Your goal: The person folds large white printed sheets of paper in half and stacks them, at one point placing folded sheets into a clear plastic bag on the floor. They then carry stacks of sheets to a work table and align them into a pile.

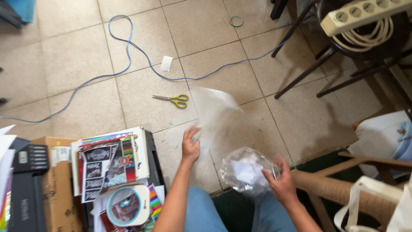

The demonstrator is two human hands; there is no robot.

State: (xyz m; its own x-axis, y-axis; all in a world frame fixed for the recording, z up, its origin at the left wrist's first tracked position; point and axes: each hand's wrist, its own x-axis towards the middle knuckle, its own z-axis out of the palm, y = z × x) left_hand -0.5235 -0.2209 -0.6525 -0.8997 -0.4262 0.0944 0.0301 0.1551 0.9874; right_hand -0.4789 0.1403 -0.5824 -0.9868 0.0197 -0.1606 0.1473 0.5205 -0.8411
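Hands first: my left hand (190,147) is pinched shut on the lower edge of a clear plastic sheet (214,112), which stands up and away from it. My right hand (281,182) curls around a crumpled plastic bag (245,171) with white paper inside (fingers partly closed, gripping its side). Beyond the left hand lie yellow-handled scissors (173,100) on the tiled floor (73,60), just short of a blue cable (128,51).
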